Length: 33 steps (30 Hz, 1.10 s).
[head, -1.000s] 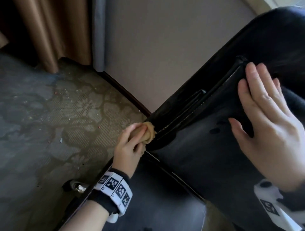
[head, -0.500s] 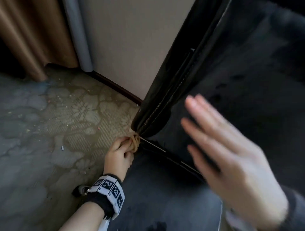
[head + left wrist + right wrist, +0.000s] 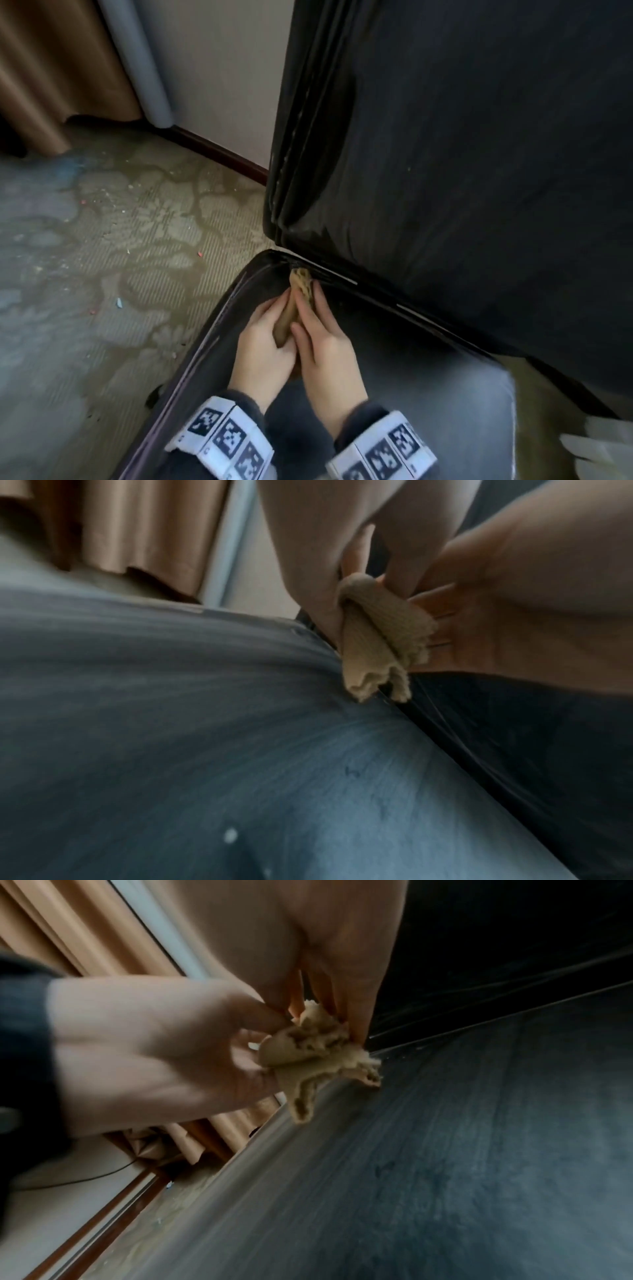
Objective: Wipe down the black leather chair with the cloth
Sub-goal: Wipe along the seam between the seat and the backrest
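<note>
The black leather chair fills the right of the head view, its backrest (image 3: 462,154) upright above the seat (image 3: 428,394). A bunched tan cloth (image 3: 301,284) pokes into the crease at the seat's back left corner. My left hand (image 3: 263,342) and right hand (image 3: 325,342) lie side by side on the seat and squeeze the cloth between them. In the left wrist view the cloth (image 3: 380,639) hangs folded between both hands above the seat (image 3: 171,750). In the right wrist view my left hand (image 3: 154,1056) pinches the cloth (image 3: 318,1053), and my right fingers (image 3: 342,947) come down onto it.
Patterned carpet (image 3: 102,274) strewn with small crumbs lies left of the chair. A brown curtain (image 3: 51,68) and a grey upright strip (image 3: 137,61) stand at the back left. A pale wall with dark skirting (image 3: 219,154) runs behind. Something white (image 3: 603,452) shows at the lower right.
My right hand left the backrest and came down onto the seat beside my left hand. The cloth moved from the backrest's lower outer corner into the seat crease. The head view tilted down.
</note>
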### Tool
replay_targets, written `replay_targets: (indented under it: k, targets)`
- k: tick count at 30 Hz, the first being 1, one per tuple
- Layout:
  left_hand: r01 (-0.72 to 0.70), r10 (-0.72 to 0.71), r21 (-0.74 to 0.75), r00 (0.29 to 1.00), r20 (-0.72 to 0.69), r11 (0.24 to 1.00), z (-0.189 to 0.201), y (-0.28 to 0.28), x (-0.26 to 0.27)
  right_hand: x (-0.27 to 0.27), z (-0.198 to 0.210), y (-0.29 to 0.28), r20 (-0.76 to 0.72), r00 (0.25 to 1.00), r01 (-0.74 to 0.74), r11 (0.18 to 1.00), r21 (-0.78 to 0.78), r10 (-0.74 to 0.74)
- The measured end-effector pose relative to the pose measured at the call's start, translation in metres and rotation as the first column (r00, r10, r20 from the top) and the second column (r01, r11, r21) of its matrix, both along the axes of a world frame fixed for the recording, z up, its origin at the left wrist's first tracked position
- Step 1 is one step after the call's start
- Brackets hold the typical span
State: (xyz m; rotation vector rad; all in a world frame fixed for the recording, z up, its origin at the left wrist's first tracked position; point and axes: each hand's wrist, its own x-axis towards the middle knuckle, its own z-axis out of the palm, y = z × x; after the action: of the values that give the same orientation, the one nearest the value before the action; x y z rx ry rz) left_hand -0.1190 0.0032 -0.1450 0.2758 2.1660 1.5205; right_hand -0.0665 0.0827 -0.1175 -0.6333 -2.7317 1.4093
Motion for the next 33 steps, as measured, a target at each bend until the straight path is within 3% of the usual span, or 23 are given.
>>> replay_targets:
  k: [4,7,9,11,12,13,14,16,19,21,26,33]
  targets:
    - [-0.044,-0.014,0.228,0.969,0.247,0.973,-0.009,-0.016,-0.005,-0.011,-0.025,-0.003,-0.083,0.993,-0.079,0.997,0.022,0.081]
    - [-0.226,-0.023,0.426,0.863,0.505,0.876,-0.012,-0.022,-0.014,-0.016,-0.035,-0.007,-0.062,0.987,-0.145,0.987,0.065,0.149]
    - [-0.246,-0.068,0.448,0.814,0.577,0.860,-0.011,-0.027,-0.021,-0.023,-0.036,-0.009,-0.074,0.989,-0.122,0.986,0.110,0.131]
    - [-0.105,-0.072,0.315,0.861,0.503,0.943,-0.010,-0.031,-0.024,-0.031,-0.035,-0.008,-0.133,0.984,-0.086,0.966,0.244,0.121]
    - [0.040,-0.091,0.145,0.926,0.367,0.989,-0.011,-0.034,-0.025,-0.038,-0.037,-0.005,-0.147,0.983,-0.060,0.945,0.321,0.113]
    - [0.188,-0.168,-0.092,0.966,0.196,0.978,-0.012,-0.037,-0.026,-0.046,-0.033,-0.003,-0.119,0.988,-0.043,0.922,0.384,0.095]
    - [0.283,-0.282,-0.318,0.958,0.053,0.905,-0.015,-0.040,-0.025,-0.055,-0.029,-0.002,-0.062,0.996,-0.035,0.897,0.441,0.070]
    - [0.371,-0.452,-0.537,0.892,-0.021,0.757,-0.019,-0.041,-0.024,-0.077,-0.024,0.000,0.094,0.994,-0.097,0.831,0.547,0.053]
    - [0.378,-0.480,-0.598,0.877,-0.013,0.707,-0.024,-0.040,-0.022,-0.099,-0.030,-0.003,0.452,0.877,-0.395,0.783,0.480,0.165]
    - [0.358,-0.475,-0.623,0.880,-0.024,0.695,-0.022,-0.037,-0.021,-0.102,-0.036,-0.006,0.557,0.804,-0.511,0.722,0.467,0.209]
    - [0.339,-0.436,-0.640,0.900,0.008,0.690,-0.011,-0.035,-0.023,-0.079,-0.050,0.021,0.509,0.847,-0.453,0.706,0.544,0.152]
    - [0.319,-0.418,-0.709,0.908,0.038,0.629,0.010,-0.029,-0.021,-0.016,-0.013,0.072,0.698,0.708,-0.388,0.766,0.513,-0.109]
